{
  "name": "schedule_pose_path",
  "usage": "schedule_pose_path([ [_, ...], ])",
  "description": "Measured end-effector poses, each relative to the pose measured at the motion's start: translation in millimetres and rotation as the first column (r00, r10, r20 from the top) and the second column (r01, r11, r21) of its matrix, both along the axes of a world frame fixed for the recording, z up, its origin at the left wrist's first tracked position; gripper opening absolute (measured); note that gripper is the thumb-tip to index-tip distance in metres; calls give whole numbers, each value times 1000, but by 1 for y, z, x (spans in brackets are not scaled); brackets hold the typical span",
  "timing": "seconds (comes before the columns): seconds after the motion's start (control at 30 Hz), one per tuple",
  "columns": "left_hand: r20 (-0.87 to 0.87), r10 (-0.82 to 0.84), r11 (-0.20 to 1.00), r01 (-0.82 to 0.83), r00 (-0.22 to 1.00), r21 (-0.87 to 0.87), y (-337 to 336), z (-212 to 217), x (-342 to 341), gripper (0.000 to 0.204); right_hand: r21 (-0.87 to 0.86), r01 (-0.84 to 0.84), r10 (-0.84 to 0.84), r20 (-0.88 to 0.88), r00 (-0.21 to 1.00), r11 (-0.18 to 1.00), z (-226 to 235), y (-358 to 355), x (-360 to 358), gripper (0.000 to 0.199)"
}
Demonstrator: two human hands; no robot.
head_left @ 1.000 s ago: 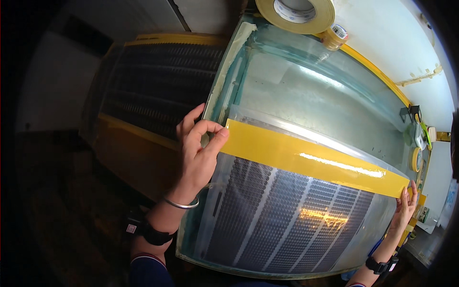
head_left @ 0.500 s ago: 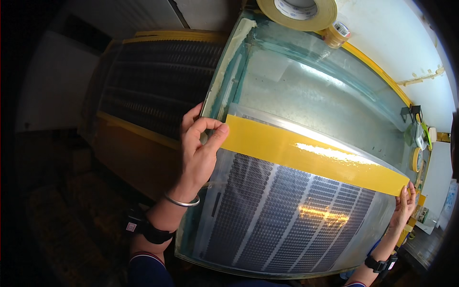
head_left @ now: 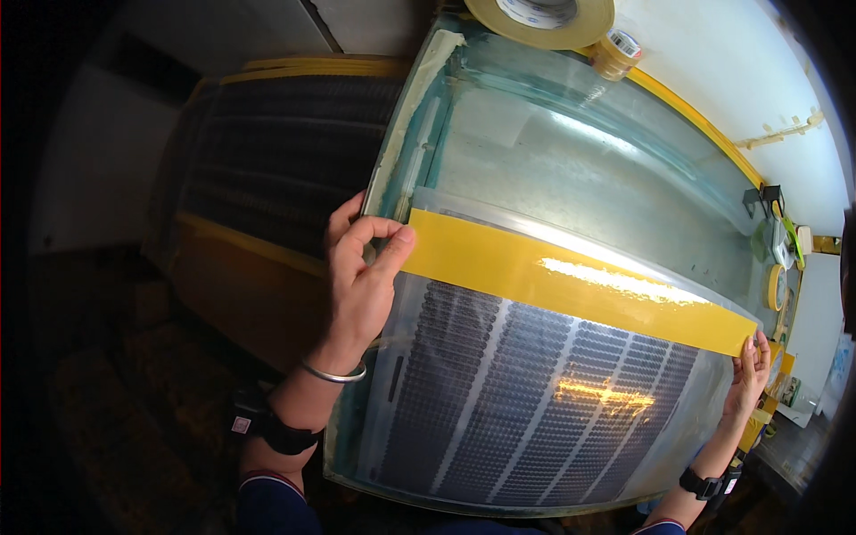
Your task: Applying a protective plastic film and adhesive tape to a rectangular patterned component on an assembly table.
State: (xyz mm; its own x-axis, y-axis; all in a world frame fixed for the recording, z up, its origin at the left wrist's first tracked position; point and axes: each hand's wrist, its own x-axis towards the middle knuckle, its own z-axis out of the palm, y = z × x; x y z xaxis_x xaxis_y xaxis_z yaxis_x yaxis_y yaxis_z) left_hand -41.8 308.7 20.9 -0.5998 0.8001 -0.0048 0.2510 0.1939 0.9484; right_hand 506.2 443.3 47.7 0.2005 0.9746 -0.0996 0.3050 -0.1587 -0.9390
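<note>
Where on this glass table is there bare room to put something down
Bare glass lies between the yellow tape strip and the tape rolls at the far edge. Crowded: the perforated panel, left hand and right hand at the strip's ends, and clutter along the right edge.

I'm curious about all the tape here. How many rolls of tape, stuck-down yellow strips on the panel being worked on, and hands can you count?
Tape rolls: 3, large, small, right-edge roll
Yellow strip on panel: 1
Hands: 2, left hand, right hand
Total: 6
</note>
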Motion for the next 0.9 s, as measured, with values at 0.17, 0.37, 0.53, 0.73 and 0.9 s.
schedule_pose_path([
  [0.17, 4, 11, 1000, -11, 1000, -8, 9, -6, 9, 7, -5, 114, -113, 61, 992, 994, -3, -8, -3, 43],
  [0.37, 89, 14, 999, -9, 996, -48, -5, 2, -11, 12, -44, 104, -106, -48, 993, 994, -7, 1, -51, 40],
  [0.53, 76, -25, 998, 29, 997, -57, 3, -6, -4, 16, -14, 124, -125, -13, 992, 992, 4, -1, -44, 42],
  [0.73, 87, -37, 996, 44, 995, -80, 0, -3, -4, 17, -10, 109, -109, 3, 994, 994, 0, -2, -44, 41],
  [0.9, 85, -33, 998, 38, 996, -57, -1, -2, -4, 18, 24, 118, -118, 13, 993, 993, -5, -2, -47, 39],
])
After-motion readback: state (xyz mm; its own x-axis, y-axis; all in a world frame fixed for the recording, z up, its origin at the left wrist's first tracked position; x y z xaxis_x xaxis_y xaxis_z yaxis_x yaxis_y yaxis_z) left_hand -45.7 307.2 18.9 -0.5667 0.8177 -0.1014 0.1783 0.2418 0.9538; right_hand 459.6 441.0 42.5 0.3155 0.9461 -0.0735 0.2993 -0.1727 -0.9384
